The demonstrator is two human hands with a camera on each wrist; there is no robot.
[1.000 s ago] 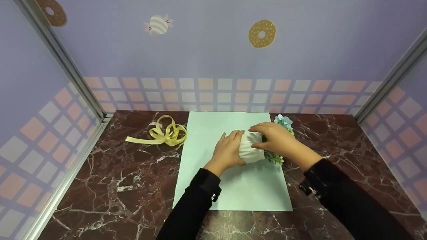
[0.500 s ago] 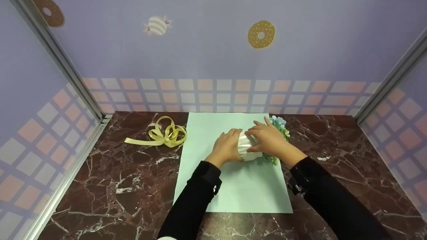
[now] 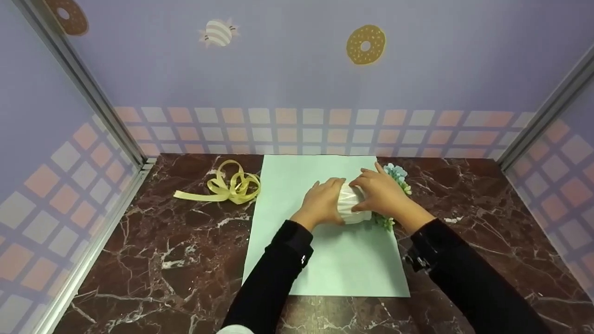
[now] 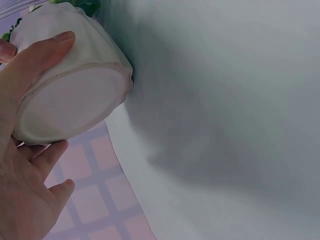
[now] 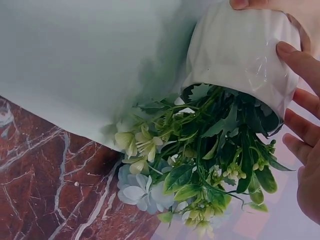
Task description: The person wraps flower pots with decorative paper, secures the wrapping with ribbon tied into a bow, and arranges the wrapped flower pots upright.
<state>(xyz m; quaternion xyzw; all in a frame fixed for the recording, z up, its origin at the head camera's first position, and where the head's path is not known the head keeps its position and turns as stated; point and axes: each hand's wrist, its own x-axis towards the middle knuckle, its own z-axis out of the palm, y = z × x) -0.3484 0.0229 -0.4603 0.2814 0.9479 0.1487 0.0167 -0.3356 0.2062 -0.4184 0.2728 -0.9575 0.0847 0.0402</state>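
A white ribbed flower pot (image 3: 351, 204) lies on its side over a pale green paper sheet (image 3: 343, 264). Its flat base (image 4: 75, 105) faces left, and artificial flowers with green leaves (image 5: 200, 155) spill out of its mouth to the right. My left hand (image 3: 321, 203) grips the pot around its base end, thumb along the side in the left wrist view. Nearer the mouth, my right hand (image 3: 383, 195) holds the pot between thumb and fingers, with one finger raised off it. That hand hides part of the flowers in the head view.
A yellow ribbon bow (image 3: 232, 188) lies left of the paper on the dark red marbled table (image 3: 176, 250). Behind stands a purple wall (image 3: 287, 69) with a checked border, and side panels close in at left and right.
The pot and both hands shifted slightly left, then back right. My right hand has changed its hold on the pot, with one finger now raised. The ribbon stays put.
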